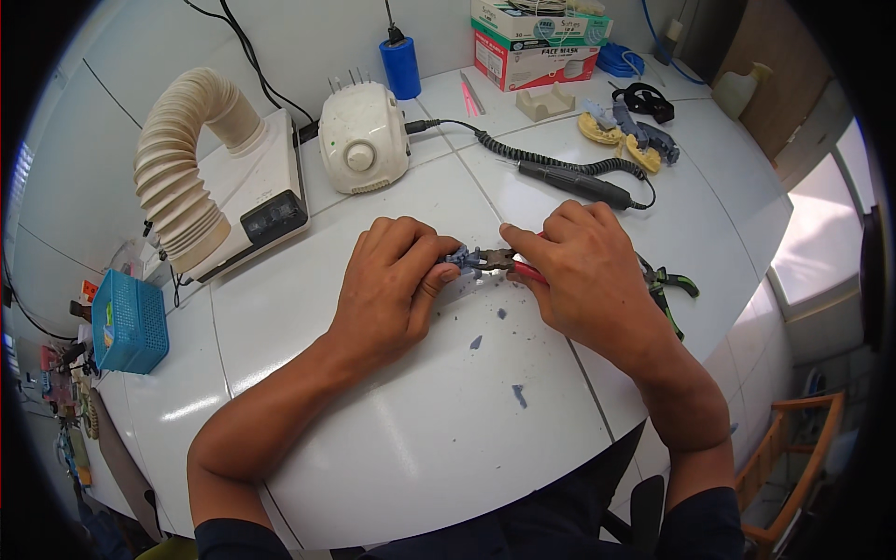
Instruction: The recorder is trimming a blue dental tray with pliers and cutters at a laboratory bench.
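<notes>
Between the thumb and fingers of my left hand (385,285) is a small blue-grey cast piece (456,259), partly covered by the fingertips. My right hand (590,271) is closed round the red handles of a pair of pliers (499,260). The jaws of the pliers point left and meet the blue-grey piece. Broken blue-grey chips (519,396) lie scattered on the white tiled tabletop (401,457) below the hands. Beside my right wrist lies a second hand tool with green and black handles (674,280), partly hidden by the arm.
At the left stand a duct hose unit (187,177) and a blue basket (131,322). Behind the hands are a white control box (362,140) and its corded handpiece (574,184). Yellow and blue-grey dental casts (630,135) and stacked boxes (537,56) sit at the back right.
</notes>
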Motion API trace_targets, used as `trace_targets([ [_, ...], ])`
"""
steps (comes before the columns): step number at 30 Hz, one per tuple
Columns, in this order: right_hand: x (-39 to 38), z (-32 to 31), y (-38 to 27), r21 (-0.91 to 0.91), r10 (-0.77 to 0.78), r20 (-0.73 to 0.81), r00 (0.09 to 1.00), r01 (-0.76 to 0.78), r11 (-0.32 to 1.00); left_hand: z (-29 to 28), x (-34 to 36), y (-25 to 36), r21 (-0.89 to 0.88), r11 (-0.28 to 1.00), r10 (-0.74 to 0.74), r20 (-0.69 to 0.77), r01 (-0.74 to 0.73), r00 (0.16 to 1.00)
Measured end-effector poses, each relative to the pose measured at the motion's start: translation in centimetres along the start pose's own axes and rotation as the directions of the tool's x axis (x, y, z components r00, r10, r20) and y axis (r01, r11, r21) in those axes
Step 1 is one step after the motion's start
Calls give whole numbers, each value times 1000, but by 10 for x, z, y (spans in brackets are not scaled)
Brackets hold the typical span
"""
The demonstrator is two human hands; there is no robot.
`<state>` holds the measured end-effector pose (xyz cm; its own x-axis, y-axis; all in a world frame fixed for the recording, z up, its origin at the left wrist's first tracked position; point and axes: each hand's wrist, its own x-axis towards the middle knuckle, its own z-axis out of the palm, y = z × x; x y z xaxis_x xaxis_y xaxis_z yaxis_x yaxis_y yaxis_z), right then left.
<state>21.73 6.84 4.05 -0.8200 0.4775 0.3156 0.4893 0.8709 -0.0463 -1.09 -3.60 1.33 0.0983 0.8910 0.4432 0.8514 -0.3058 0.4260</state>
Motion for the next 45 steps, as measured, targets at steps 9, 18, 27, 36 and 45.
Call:
trace_targets([
  [9, 0, 2, 1, 41, -5, 45, 999, 3, 999, 0, -1, -2, 81, 994, 74, -32, -71, 997],
  [18, 0, -1, 5, 68, 28, -22, 999, -26, 997, -1, -1, -7, -38, 998, -48, -29, 47, 998],
  [27, 4, -3, 6, 337, 83, -141, 987, -31, 941, -3, 2, -8, -383, 913, -186, -82, 142, 979],
  [36, 4, -18, -3, 595, 17, -52, 998, 17, 803, -2, -5, -21, -426, 904, -109, -136, 41, 985],
  [45, 3, -16, 13, 600, 67, 78, 995, -101, 793, -1, 1, -12, -464, 885, -124, -145, 43, 982],
])
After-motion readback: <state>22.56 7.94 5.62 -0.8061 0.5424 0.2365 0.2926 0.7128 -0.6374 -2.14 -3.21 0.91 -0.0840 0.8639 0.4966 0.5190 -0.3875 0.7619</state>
